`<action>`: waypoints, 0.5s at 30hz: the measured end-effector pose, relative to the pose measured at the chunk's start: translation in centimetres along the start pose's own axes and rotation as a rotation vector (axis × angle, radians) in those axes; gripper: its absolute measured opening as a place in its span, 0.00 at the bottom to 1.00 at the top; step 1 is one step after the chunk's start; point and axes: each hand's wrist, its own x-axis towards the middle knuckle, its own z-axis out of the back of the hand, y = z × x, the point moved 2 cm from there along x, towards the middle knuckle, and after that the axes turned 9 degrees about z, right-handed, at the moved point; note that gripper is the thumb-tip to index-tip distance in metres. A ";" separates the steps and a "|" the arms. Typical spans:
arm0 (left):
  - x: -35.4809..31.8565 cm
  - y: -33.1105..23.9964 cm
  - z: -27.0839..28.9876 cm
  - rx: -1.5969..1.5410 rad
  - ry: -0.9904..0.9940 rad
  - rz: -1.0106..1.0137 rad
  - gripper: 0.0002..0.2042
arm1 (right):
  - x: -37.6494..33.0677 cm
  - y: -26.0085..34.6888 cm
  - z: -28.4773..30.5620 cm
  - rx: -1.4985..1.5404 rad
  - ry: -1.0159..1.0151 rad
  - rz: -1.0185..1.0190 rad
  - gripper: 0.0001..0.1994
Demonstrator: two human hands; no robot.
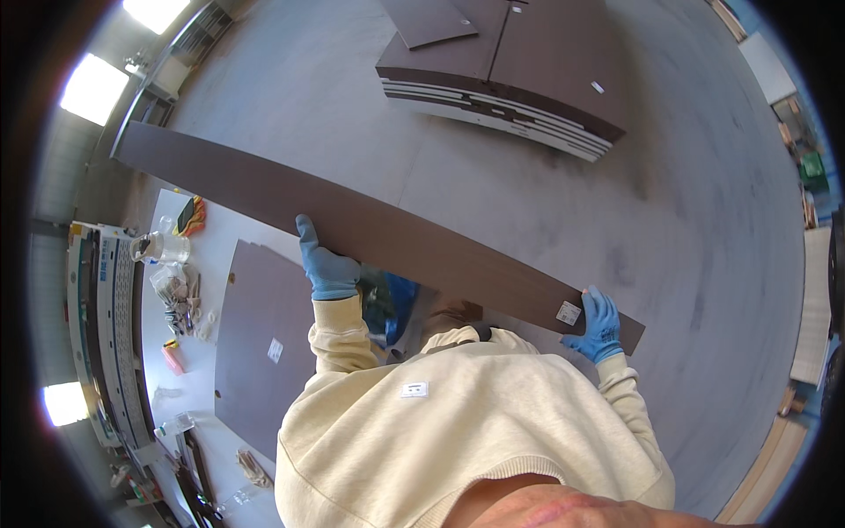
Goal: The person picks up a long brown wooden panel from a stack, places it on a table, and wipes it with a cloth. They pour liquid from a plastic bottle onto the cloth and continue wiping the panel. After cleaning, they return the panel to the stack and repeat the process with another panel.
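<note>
A long dark brown board (414, 238) stretches across the view from upper left to right, held up off the floor. My left hand (324, 264), in a blue glove, grips its near edge about midway. My right hand (598, 326), also in a blue glove, grips the board close to its right end, beside a small white sticker (569, 312). Both cream sleeves rise from the lower edge of the view.
A white table (180, 290) at left bears another dark brown panel (260, 343), a clear jar (161, 248), bags of small hardware and an orange item. A stack of dark panels (519, 79) lies on the grey floor (704, 220) ahead. Light wooden boards lean at far right.
</note>
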 end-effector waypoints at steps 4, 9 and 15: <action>11.7 0.0 -1.8 -0.079 -0.032 -0.065 0.28 | 16.9 -4.5 0.4 -0.001 -0.085 0.191 0.46; 25.4 -0.8 -7.1 -0.203 -0.010 0.068 0.28 | 38.0 -6.6 0.4 0.086 -0.097 0.287 0.42; 39.4 -4.0 -13.5 -0.209 -0.100 0.095 0.30 | 59.8 -8.5 -2.1 0.309 0.180 0.184 0.34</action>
